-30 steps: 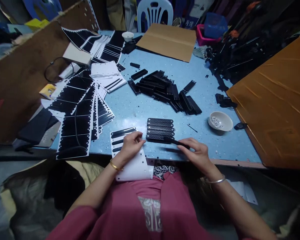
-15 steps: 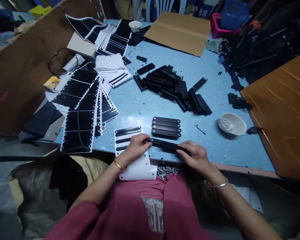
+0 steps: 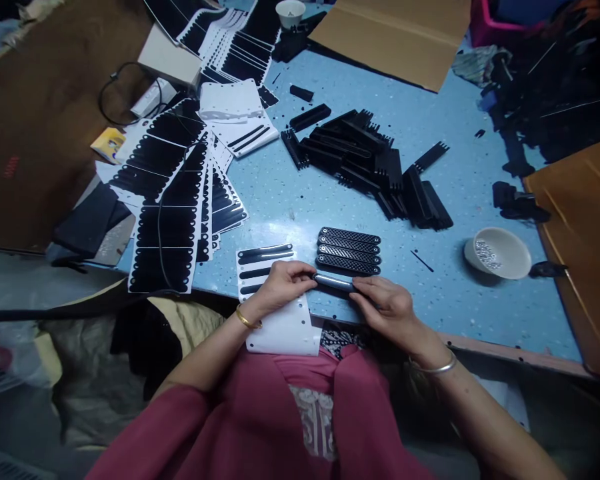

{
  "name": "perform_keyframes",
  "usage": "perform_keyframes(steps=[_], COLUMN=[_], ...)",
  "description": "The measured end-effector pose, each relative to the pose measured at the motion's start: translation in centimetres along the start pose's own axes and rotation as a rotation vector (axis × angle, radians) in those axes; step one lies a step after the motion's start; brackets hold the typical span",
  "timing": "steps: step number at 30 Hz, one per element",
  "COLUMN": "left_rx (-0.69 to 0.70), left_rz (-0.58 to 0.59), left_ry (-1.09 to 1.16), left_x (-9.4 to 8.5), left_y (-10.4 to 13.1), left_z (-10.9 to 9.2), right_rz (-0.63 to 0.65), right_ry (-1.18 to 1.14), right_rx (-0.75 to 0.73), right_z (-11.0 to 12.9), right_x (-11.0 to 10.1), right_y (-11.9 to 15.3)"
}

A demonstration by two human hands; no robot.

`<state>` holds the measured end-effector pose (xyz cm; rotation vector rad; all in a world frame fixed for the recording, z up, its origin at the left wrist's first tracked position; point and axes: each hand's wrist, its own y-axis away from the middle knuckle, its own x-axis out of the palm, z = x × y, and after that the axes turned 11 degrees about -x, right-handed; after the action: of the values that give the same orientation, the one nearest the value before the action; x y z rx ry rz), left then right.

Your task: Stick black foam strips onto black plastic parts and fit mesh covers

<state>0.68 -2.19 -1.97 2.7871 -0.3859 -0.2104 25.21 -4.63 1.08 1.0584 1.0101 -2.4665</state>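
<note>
Between my two hands, just over the table's front edge, is a black plastic handle piece point(image 3: 334, 283) with a shiny upper face. My left hand point(image 3: 286, 283) pinches its left end; my right hand point(image 3: 387, 303) grips the right end. Right behind it, several textured black handle pieces point(image 3: 349, 251) with metal dots at their ends lie in a neat row. Beneath my left forearm a white sheet of black strip stickers point(image 3: 283, 327) hangs over the edge. Farther back is a heap of loose black plastic pieces point(image 3: 350, 150).
On the right stands a white bowl of small metal parts point(image 3: 497, 253), beside a brown board point(image 3: 580, 247). Sticker sheets point(image 3: 163, 233) and a cable cover the left side. A cardboard sheet point(image 3: 395, 33) and another white bowl point(image 3: 290, 13) are at the back.
The held handle piece has turned, so a shiny face replaces the textured face with its metal dot. Both hands keep hold of its ends. The view has shifted down and closer.
</note>
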Motion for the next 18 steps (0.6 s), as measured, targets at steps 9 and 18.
perform_keyframes(steps=[9,18], left_rx=[0.011,0.021], left_rz=[0.011,0.007], left_ry=[-0.006,-0.018], left_x=[-0.13,-0.15], left_y=[-0.06,-0.02], left_z=[0.20,-0.06], right_rz=[0.016,0.021], right_ry=[0.015,0.031], right_rx=[-0.033,-0.007], right_z=[0.16,0.29], right_x=[0.09,0.38], right_y=[-0.53,-0.33])
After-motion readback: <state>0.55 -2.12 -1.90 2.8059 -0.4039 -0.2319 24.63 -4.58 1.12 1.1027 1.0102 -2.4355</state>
